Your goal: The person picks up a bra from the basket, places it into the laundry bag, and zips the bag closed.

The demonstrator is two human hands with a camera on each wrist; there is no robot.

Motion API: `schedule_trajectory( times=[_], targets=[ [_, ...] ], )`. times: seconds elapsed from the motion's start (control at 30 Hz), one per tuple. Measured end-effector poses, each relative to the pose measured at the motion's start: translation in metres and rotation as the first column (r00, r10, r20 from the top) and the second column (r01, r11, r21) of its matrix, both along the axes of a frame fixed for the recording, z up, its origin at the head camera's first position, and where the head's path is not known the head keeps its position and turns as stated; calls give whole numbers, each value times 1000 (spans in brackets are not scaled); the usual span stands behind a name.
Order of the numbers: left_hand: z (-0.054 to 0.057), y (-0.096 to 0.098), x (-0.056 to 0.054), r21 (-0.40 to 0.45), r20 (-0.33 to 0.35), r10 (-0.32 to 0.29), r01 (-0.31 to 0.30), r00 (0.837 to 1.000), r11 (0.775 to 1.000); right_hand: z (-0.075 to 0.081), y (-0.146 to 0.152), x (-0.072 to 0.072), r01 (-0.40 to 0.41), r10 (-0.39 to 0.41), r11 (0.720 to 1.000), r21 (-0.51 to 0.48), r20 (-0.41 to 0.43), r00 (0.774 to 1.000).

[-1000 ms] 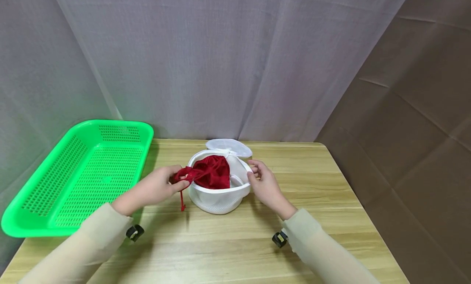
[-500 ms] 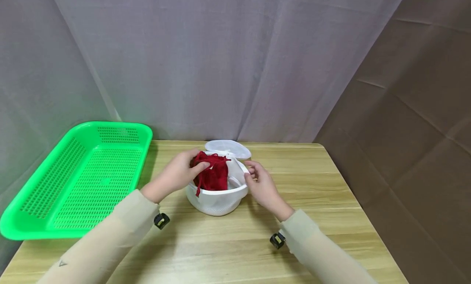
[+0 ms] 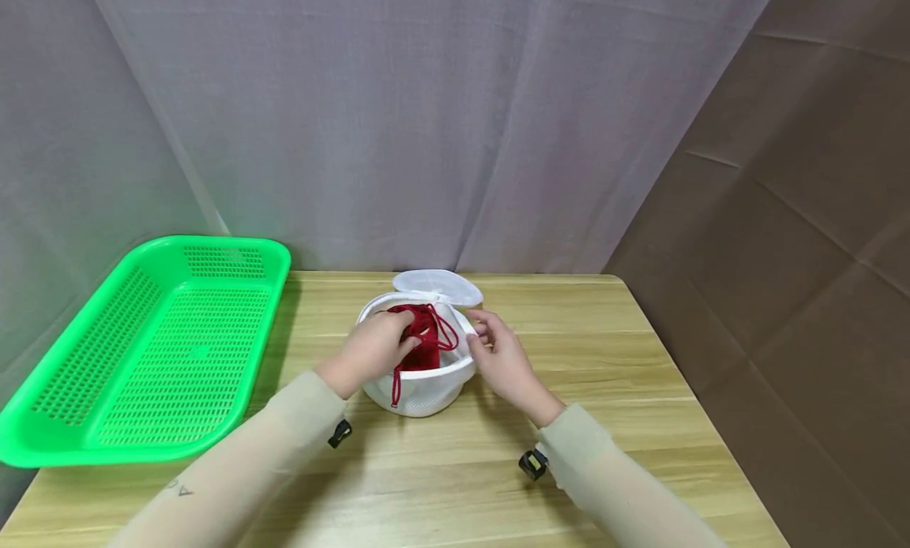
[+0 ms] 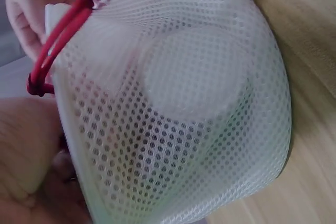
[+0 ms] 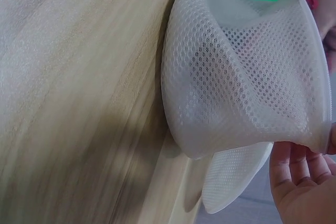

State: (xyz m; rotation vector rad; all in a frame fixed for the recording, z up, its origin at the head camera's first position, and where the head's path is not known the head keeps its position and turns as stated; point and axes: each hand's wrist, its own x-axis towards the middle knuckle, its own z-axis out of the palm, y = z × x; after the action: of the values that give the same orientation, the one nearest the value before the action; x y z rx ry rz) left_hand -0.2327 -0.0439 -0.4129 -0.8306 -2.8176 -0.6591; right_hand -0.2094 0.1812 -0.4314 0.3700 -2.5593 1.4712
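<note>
A white mesh laundry bag stands on the table with its round zip lid folded back. My left hand reaches over the left rim and grips a dark red drawstring pouch that sits inside the opening. One red cord dangles outside the rim, as the left wrist view shows; another loops over the pouch's right side. At the right rim my right hand pinches the mesh bag's edge, its fingers curled beneath it in the right wrist view. The left fingertips are partly hidden in the pouch.
A large green plastic basket lies at the left of the wooden table. A grey curtain hangs behind, and a brown cloth wall borders the right side.
My left hand has moved right, carrying the pouch's drawstring end from outside the left rim into the mesh bag. My right hand stays at the rim.
</note>
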Motion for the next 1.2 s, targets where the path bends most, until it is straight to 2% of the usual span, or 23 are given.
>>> schedule_trajectory(
  times=[0.13,0.23,0.33,0.5,0.63,0.8,0.9,1.03,1.2],
  targets=[
    [-7,1,3,-127,66,-22,30,998,991,0,-1,1,-6,6,1000,-1,1,1000],
    [-9,0,5,-165,114,-29,48,993,985,0,-1,1,-7,7,1000,7,6,1000],
    [-7,-2,6,-132,131,-29,46,991,990,-1,-1,1,-2,1,1000,7,13,1000],
    [6,-10,9,-39,142,-37,43,989,998,-1,0,2,6,-6,1000,0,24,1000],
    [15,-19,12,28,171,-57,53,984,998,-1,0,2,8,-8,1000,1,25,1000],
    [23,-35,18,68,199,-83,71,976,995,-1,0,2,5,-5,1000,-3,33,999],
    [25,-43,25,86,219,-99,82,971,993,-1,0,1,-1,1,1000,-4,33,999],
    [23,-47,35,101,248,-147,126,957,987,-1,0,1,-4,4,1000,-6,14,1000],
    [17,-44,43,86,191,-211,198,959,976,-1,0,1,-12,12,1000,-6,3,1000]
  ],
)
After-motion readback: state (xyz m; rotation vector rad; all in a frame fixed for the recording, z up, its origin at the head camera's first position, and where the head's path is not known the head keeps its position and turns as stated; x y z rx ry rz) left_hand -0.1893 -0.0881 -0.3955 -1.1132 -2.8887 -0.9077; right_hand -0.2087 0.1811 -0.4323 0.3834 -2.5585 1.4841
